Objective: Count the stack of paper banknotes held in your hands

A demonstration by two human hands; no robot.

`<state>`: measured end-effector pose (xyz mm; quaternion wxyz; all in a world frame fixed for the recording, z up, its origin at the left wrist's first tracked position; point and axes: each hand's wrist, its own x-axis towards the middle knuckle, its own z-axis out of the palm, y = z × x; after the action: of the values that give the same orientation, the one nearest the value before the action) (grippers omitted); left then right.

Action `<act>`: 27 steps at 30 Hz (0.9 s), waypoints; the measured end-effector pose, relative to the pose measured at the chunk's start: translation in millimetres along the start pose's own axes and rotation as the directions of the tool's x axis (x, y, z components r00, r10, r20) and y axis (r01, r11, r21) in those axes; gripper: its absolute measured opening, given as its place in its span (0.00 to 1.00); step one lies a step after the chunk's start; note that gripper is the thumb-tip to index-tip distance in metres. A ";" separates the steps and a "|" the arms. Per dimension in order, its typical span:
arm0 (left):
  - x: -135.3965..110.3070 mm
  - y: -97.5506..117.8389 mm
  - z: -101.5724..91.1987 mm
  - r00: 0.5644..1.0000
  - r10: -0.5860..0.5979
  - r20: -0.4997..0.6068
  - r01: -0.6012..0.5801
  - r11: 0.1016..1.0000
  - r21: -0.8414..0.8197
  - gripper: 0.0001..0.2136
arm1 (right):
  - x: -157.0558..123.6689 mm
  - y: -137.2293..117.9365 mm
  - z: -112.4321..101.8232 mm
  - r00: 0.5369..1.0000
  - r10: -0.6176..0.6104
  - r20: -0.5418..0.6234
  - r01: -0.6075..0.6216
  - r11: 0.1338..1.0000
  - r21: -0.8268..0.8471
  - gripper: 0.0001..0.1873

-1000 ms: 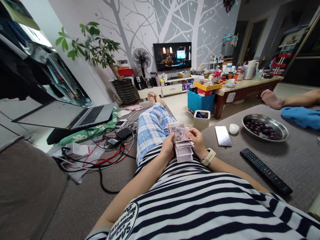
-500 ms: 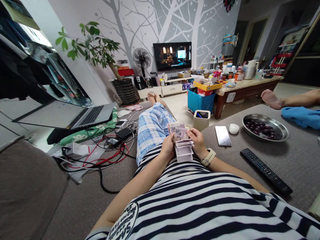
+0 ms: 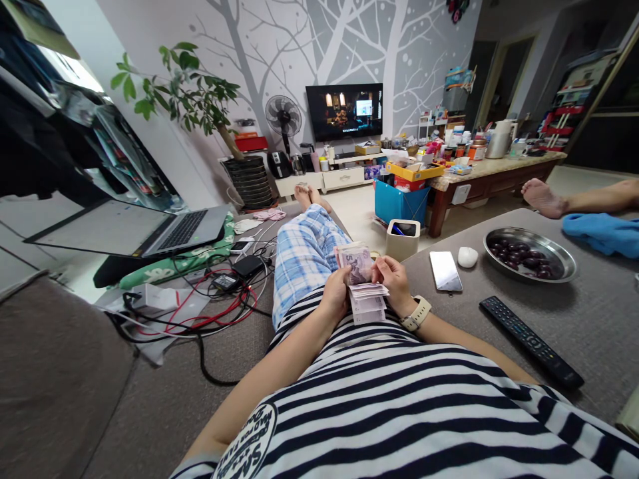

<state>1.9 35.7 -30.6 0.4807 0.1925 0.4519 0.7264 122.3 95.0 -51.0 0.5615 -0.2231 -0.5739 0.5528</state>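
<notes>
A wad of purplish banknotes [image 3: 357, 263] is held above my lap, with a 5 showing on the top note. My left hand [image 3: 334, 293] is closed around the wad's left side, thumb on top. Several notes are folded down over its fingers and fan out below, toward my striped shirt [image 3: 369, 392]. At the right edge of the wad, my right hand [image 3: 395, 282] is closed, thumb and forefinger pinching at the notes; its other fingers are curled. A cream watch [image 3: 416, 314] is on the right wrist.
To the right lie a white-screened phone [image 3: 446, 271], a white earbud case [image 3: 468, 257], a remote control [image 3: 532, 340] and a metal bowl [image 3: 569, 263] of dark fruit. Tangled cables [image 3: 239, 303] and a laptop [image 3: 187, 229] are on the left. Another person's foot [image 3: 543, 198] rests at the right.
My right thumb and fingers have shifted slightly at the wad's edge, and the top note and folded-down notes sit a little differently. My left hand stays in place.
</notes>
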 end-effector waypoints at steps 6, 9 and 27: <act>-5.6 3.4 1.5 0.999 -0.023 0.036 0.022 1.000 0.018 0.05 | 5.4 6.5 -3.0 0.995 -0.007 -0.100 -0.004 0.994 -0.105 0.30; -5.4 3.1 1.5 0.999 -0.012 0.037 0.011 1.000 0.028 0.04 | 6.4 11.5 -2.5 0.993 -0.003 -0.117 -0.014 0.990 -0.141 0.29; 9.9 -5.0 -4.5 0.995 0.046 0.084 -0.044 0.999 -0.026 0.09 | 0.2 -4.7 1.4 0.999 -0.014 -0.041 0.013 1.000 -0.012 0.22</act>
<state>-3.3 42.9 -38.7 0.4851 0.2276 0.4180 0.7336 122.7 93.2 -46.5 0.5757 -0.2340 -0.5668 0.5409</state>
